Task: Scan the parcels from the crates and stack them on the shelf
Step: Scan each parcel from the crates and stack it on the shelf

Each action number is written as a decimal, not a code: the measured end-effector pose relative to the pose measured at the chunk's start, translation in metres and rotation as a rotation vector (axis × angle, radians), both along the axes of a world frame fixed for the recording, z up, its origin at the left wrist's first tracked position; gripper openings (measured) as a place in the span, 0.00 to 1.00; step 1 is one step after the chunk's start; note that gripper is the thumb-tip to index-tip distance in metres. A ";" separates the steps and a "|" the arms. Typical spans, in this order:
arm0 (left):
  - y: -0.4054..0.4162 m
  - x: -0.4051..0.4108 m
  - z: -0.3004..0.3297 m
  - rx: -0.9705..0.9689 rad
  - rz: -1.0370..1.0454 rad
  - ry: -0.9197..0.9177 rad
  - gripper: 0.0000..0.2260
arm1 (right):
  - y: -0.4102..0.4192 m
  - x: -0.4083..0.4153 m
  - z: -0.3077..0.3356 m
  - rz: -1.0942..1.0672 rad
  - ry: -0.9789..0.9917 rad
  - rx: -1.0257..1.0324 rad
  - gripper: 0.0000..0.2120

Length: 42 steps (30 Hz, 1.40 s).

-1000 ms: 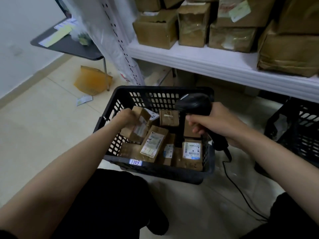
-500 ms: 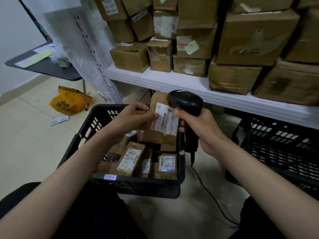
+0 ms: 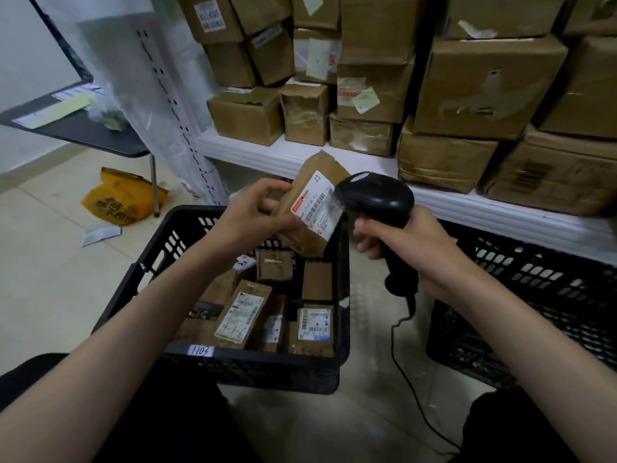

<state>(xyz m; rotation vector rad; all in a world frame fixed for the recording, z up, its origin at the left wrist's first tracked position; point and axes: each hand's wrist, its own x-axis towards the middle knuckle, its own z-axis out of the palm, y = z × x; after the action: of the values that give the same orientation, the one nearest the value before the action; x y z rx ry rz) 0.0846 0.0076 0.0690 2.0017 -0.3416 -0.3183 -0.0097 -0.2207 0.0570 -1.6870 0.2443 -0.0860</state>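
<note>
Hands: 2 seen, held close together above the crate, not touching each other.
L hand [image 3: 253, 215]: fingers & thumb curled round 1 brown parcel [image 3: 302, 228], gripped at its left edge; parcel is held tilted, label side turned toward the camera & to the right.
R hand [image 3: 405, 243]: clamped round the grip of 1 black scanner [image 3: 375, 200]; the scanner head is pointed left, its nose just beside the label.
Label [image 3: 317, 205]: 1 white sticker w/ red strip & barcodes, seen on the held parcel's face; print too small to be read.
Held parcel vs hands: between the 2 hands, lifted clear of the other parcels, over the crate's far right part.
Scanner cable [image 3: 409, 389]: 1 black lead, hung from the grip & trailed over the floor betw. the crates.
Crates: 2 black slotted ones. Near crate [image 3: 133, 292], tagged "1103", sits under the hands; 2nd crate [image 3: 551, 295] stands just to its right.
Parcels in crate [image 3: 245, 312]: approx. 8 small brown boxes counted, some half hidden; 3 white labels are shown face up, 1 marked "4-1-6" in red.
Shelf [image 3: 467, 202]: 1 white board behind the hands, loaded w/ a dozen-plus cartons [image 3: 484, 88] stacked 2–3 high.
Floor, left: 1 yellow bag [image 3: 123, 203], 1 paper slip [image 3: 100, 233].
Table [image 3: 83, 130]: 1 dark top at far left, papers laid on it.
</note>
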 end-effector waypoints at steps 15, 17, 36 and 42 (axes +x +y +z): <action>0.001 0.007 -0.006 0.153 0.058 -0.227 0.26 | -0.002 -0.020 -0.002 0.184 0.035 -0.285 0.04; 0.000 0.007 -0.006 0.153 0.059 -0.226 0.27 | -0.001 -0.020 -0.003 0.178 0.036 -0.294 0.04; -0.001 0.011 -0.003 -0.041 0.061 0.048 0.26 | -0.004 -0.022 0.008 0.169 -0.026 -0.412 0.04; -0.005 0.008 0.001 -0.041 0.063 0.067 0.26 | -0.007 -0.023 0.011 0.154 -0.047 -0.465 0.08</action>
<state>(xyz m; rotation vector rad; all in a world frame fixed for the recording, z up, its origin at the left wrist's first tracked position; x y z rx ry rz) 0.0923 0.0023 0.0700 1.9522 -0.2406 -0.3355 -0.0326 -0.2278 0.0681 -2.1576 0.0582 -0.0706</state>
